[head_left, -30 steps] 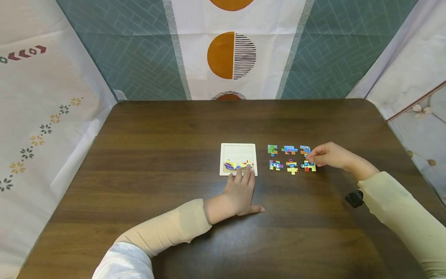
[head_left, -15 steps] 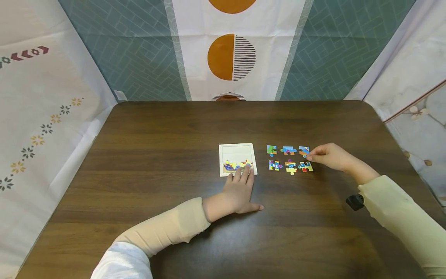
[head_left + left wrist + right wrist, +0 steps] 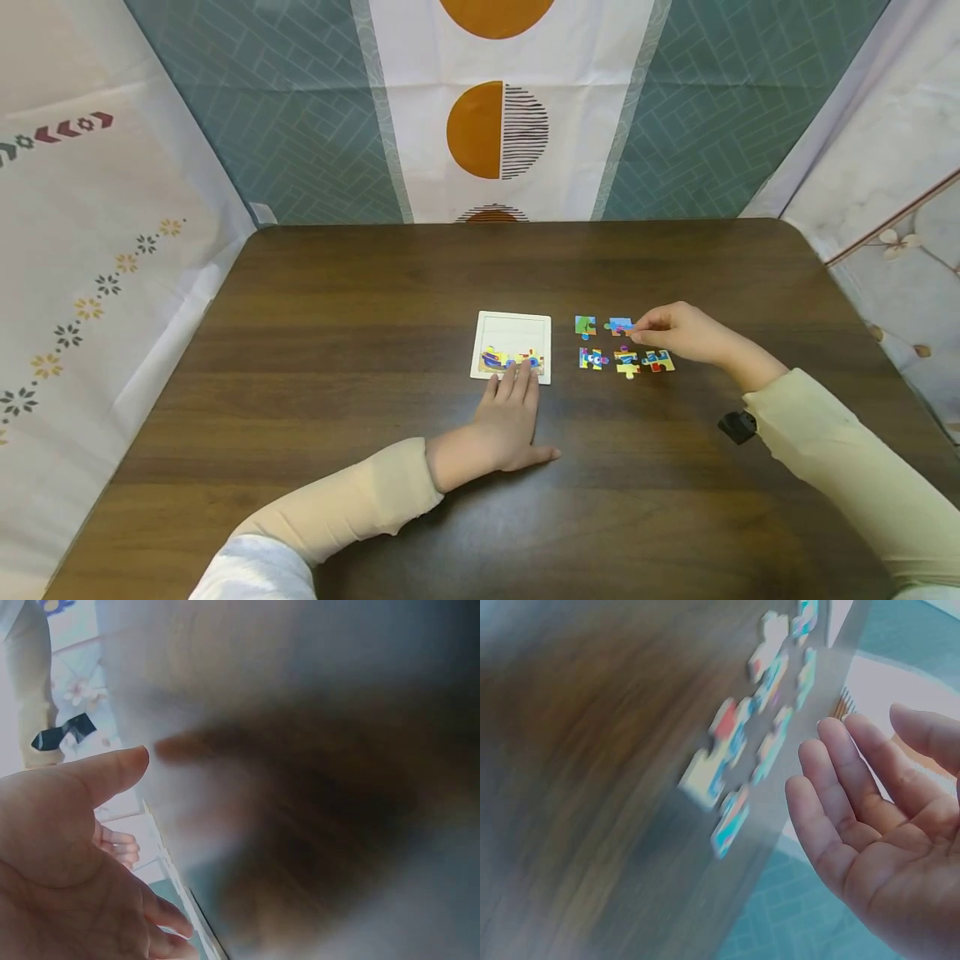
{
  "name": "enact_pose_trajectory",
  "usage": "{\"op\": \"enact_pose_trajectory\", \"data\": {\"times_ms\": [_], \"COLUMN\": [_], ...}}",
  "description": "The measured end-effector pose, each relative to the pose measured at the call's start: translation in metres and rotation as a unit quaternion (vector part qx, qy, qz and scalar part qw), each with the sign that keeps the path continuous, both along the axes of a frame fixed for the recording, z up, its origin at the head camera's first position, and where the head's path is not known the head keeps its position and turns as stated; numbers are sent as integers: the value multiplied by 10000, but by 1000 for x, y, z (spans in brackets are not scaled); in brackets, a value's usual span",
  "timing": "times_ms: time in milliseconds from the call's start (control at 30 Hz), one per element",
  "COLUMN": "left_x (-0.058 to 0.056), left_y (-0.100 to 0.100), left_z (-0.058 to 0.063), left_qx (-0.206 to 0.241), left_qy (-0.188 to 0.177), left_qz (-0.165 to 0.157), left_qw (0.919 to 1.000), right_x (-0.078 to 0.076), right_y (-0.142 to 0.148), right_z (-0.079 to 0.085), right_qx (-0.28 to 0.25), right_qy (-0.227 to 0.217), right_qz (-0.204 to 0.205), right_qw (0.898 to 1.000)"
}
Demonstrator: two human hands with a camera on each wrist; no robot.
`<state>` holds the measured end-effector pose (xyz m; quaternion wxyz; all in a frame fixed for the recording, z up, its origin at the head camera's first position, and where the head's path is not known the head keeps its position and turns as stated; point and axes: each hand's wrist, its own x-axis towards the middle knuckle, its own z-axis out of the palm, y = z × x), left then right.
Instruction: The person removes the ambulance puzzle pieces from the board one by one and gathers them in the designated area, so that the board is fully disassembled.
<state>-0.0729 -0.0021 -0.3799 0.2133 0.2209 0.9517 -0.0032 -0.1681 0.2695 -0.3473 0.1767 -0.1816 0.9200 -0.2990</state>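
Observation:
My left hand (image 3: 504, 429) lies with straight fingers on the lower edge of a small white puzzle tray (image 3: 513, 319), thumb spread over the table. Colourful puzzle pieces (image 3: 519, 358) fill the bottom of the tray, partly covered by the fingertips. My right hand (image 3: 686, 332) hovers over the loose pieces, fingertips at the right end of a blue puzzle piece (image 3: 618, 326). In the right wrist view this hand (image 3: 885, 817) has loosely bent fingers and nothing between them. Another blue piece (image 3: 731, 823) lies on the table there; the hand hides it in the head view.
Several other puzzle pieces lie right of the tray, among them a green one (image 3: 585, 326), one with eyes (image 3: 593, 358), a yellow one (image 3: 627, 363) and a red-yellow one (image 3: 658, 361). The brown table (image 3: 360, 333) meets a patterned cloth (image 3: 495, 133) at the back.
My right hand has moved left, from the top right piece to the top middle one, and now covers the top right piece. My left hand stays on the tray.

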Motion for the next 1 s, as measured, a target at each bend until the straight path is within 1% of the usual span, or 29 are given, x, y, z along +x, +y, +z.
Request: {"op": "enact_pose_trajectory", "data": {"times_ms": [100,200,300,367,433,533,633,800,1000], "left_x": [1,0,-2,-3,-5,-8,-10,-13,-17], "left_y": [-5,-12,-21,-28,-34,-40,-43,-44,-45], "left_z": [0,2,5,6,7,7,6,3,6], "left_qx": [21,107,215,301,358,447,473,465,429], "left_qy": [53,15,-186,-284,-343,-286,-254,-263,-302], "left_qz": [68,142,237,245,201,33,-107,-237,-374], "left_qw": [10000,9998,9993,9988,9986,9986,9985,9983,9979], "right_x": [-1,-3,-6,-8,-9,-10,-9,-8,-8], "right_y": [-9,-18,-29,-38,-48,-63,-78,-101,-116], "right_z": [0,-1,-3,-4,-5,-8,-13,-22,-23], "right_qx": [-144,-252,-262,-252,-225,-225,-289,-283,63], "right_qy": [-68,-143,-106,-77,-42,-37,-40,48,289], "right_qz": [60,92,169,239,343,563,757,960,1217], "right_qw": [9999,9995,9995,9994,9992,9982,9967,9950,9921]}}
